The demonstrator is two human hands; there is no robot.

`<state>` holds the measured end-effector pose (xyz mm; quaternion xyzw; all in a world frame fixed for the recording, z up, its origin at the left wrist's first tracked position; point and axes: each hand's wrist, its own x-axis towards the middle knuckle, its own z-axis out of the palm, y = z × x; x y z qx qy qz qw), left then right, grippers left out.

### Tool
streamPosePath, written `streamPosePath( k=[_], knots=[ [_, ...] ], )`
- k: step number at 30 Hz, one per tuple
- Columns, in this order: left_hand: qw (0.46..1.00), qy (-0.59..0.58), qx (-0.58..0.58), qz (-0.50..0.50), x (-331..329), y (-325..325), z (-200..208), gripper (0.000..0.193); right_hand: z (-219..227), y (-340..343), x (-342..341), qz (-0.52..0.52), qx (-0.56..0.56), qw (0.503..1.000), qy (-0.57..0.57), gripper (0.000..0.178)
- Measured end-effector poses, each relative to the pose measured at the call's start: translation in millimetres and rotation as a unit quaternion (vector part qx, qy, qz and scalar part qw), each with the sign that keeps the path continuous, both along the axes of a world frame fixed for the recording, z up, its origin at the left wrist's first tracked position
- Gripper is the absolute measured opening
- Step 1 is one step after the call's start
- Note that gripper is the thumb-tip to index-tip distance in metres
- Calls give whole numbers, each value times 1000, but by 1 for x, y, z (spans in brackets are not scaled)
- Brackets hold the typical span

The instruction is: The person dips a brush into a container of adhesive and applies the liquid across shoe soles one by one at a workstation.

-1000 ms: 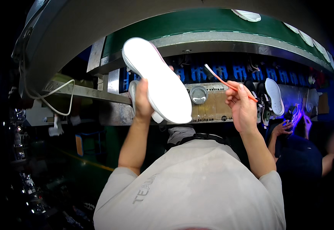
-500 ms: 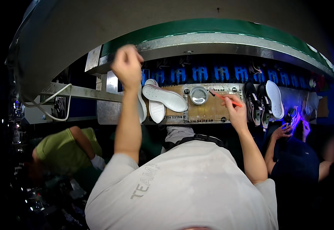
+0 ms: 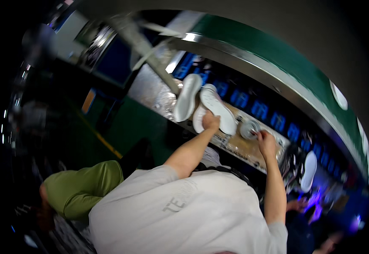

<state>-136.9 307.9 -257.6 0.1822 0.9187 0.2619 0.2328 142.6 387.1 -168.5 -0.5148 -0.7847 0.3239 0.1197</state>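
My left hand [image 3: 211, 122] is closed on the near edge of a white shoe sole [image 3: 221, 111]. This sole lies across a second white sole [image 3: 198, 118], which is partly hidden beneath it. Left of them rests another white sole [image 3: 188, 97]. My right hand [image 3: 267, 143] pinches a thin brush [image 3: 254, 133], its tip inside a small round metal bowl [image 3: 243, 127]. The fingers cover most of the handle, and blur hides the bristles. The bowl stands on brown cardboard [image 3: 240, 144] just right of the soles.
Dark shoes [image 3: 292, 163] and a white sole [image 3: 308, 171] stand to the right. Beyond the bench runs a row of blue holders [image 3: 259, 109] under a metal-edged green conveyor [image 3: 252, 38]. A person in green [image 3: 85, 186] is at lower left; another person's hands [image 3: 296, 205] are at right.
My left hand has come down from its raised position onto the white sole. The brush has moved from beside the bowl into it. The whole view has turned and shifted.
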Motion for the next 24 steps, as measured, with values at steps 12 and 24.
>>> streamPosePath(
  k=[12, 24],
  knots=[
    [969, -81, 234, 11, -21, -47, -21, 21, 25, -12, 5, -34, -59, 989, 130, 29],
    [987, -20, 78, -142, 31, -68, 66, 72, 41, -21, -8, -80, -106, 980, 145, 31]
  ],
)
